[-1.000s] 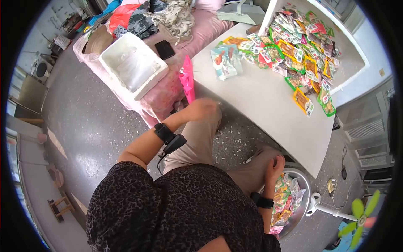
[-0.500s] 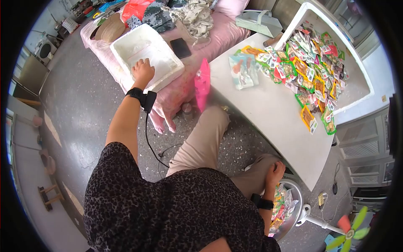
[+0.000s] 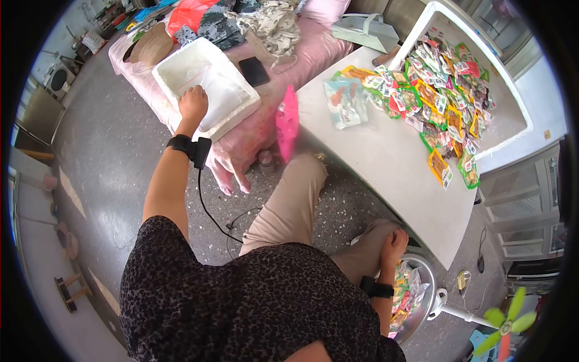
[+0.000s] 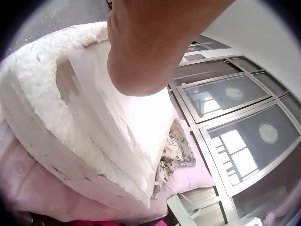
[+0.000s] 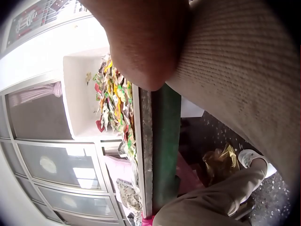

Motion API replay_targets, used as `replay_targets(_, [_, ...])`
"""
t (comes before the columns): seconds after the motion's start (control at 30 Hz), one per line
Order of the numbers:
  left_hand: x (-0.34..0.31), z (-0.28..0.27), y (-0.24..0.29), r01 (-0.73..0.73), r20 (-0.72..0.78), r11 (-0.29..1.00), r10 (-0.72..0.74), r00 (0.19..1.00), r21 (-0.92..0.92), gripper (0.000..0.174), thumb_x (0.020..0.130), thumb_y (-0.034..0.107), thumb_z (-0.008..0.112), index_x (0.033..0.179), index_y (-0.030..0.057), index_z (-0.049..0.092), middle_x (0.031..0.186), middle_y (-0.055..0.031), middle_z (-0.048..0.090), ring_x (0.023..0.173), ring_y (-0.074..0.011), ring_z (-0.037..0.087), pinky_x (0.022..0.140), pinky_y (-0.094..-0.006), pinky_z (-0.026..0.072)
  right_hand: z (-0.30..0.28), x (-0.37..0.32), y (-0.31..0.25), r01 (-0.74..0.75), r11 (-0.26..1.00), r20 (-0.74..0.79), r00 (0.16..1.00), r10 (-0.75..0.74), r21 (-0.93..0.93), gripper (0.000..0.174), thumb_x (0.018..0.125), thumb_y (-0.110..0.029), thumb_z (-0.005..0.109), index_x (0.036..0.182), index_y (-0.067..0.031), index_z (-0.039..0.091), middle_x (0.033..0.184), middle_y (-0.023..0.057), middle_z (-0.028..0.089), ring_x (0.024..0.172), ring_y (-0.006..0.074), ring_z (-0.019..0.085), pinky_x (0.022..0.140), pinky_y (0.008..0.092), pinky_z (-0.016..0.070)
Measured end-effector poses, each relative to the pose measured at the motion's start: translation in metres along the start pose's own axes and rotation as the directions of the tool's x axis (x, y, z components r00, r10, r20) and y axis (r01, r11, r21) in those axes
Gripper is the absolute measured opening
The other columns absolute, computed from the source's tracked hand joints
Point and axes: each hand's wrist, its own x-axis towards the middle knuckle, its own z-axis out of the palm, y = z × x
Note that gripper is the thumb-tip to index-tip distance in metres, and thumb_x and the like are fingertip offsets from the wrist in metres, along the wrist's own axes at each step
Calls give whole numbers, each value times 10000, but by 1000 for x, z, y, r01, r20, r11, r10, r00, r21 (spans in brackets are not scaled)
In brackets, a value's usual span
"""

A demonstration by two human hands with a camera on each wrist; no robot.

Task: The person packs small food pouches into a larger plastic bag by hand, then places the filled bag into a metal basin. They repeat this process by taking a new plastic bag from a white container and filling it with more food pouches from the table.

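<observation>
In the head view my left hand (image 3: 194,104) is over the near left side of a white foam box (image 3: 244,113), fingers curled at a thin white sheet (image 3: 220,90) inside it. The left wrist view shows the sheet (image 4: 101,89) raised in folds beside the hand (image 4: 146,52); the fingertips are hidden. Resting on the knee, my right hand (image 3: 395,246) has loosely curled fingers and holds nothing. Below it stands a metal basin (image 3: 429,283) of small packets (image 3: 410,289).
The white table (image 3: 386,163) bears many snack packets (image 3: 443,108), partly inside a tipped foam box (image 3: 518,120), and a clear bag (image 3: 345,102). A pink bag (image 3: 287,123) hangs at its edge. A phone (image 3: 254,71) lies on the bed; a fan (image 3: 505,327) stands low right.
My left hand has moved from near the knee to the foam box, and its spread fingers have curled at the sheet. The right hand has stayed on the knee.
</observation>
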Motion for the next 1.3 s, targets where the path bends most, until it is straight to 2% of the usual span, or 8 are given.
replay_targets(0.1, [-5, -22, 23, -61, 12, 902, 73, 997, -428, 148, 761, 184, 474, 751, 48, 530, 774, -136, 560, 771, -276, 536, 672, -348, 400, 0, 1, -2, 1, 1000, 10, 1000, -1, 5, 165, 658, -63, 513, 817, -22, 500, 905, 144, 521, 917, 342, 454, 797, 418, 360])
replay_targets(0.2, [-24, -22, 54, 54, 172, 439, 232, 957, -897, 166, 804, 183, 463, 725, 40, 497, 653, -23, 493, 601, -96, 435, 559, -232, 351, 2, 1, -1, -8, 999, 6, 1000, 8, 31, 166, 650, -48, 510, 812, -17, 494, 905, 150, 520, 901, 342, 464, 780, 416, 373])
replay_targets(0.27, [-45, -55, 87, 400, 443, 190, 369, 817, -897, 155, 827, 175, 448, 794, 28, 483, 801, 20, 485, 747, -69, 424, 685, -195, 344, 2, 1, -4, -40, 994, -12, 999, 41, 101, 167, 644, -40, 509, 809, -14, 493, 904, 158, 519, 887, 341, 473, 769, 414, 382])
replay_targets(0.47, [-107, -103, 183, 822, 438, -348, 716, 543, -450, 128, 818, 190, 471, 767, 72, 467, 813, -53, 519, 788, -175, 516, 732, -337, 438, -14, 23, -73, -163, 871, 62, 986, 152, 463, 360, 672, -122, 612, 978, 13, 478, 991, 155, 510, 925, 278, 490, 793, 352, 389])
replay_targets(0.73, [-172, -111, 245, 969, 383, -239, 891, 243, -59, 369, 787, 251, 514, 1083, 48, 425, 1059, -101, 484, 991, -271, 464, 830, -486, 378, -35, 60, -150, 160, 790, 62, 968, -242, 591, 791, 558, -228, 712, 1175, 37, 294, 1174, 210, 343, 1093, 299, 363, 875, 377, 330])
replay_targets(0.87, [-180, -114, 248, 980, 366, -196, 915, 171, 29, 423, 787, 268, 510, 1123, 36, 397, 1092, -127, 463, 1023, -272, 441, 866, -516, 339, -24, 60, -147, 405, 844, -216, 912, -348, 352, 539, 647, -143, 626, 1088, 38, 374, 1098, 222, 417, 1020, 349, 421, 853, 382, 347])
replay_targets(1.17, [-171, -111, 242, 990, 373, -118, 917, 139, -78, 356, 797, 253, 503, 1070, 33, 440, 1012, -115, 509, 983, -249, 479, 837, -436, 382, -57, 60, -140, -115, 725, 211, 977, -43, 679, 98, 747, -72, 520, 818, -3, 519, 690, 86, 523, 615, 182, 527, 571, 299, 420])
replay_targets(1.3, [-159, -88, 235, 953, 485, -47, 853, 194, -299, 134, 783, 183, 544, 786, 54, 508, 698, -8, 529, 603, -112, 514, 593, -258, 453, -57, 62, -126, -290, 477, 334, 942, -9, 830, 106, 785, -112, 511, 799, -6, 517, 662, 12, 519, 600, 91, 490, 540, 228, 396])
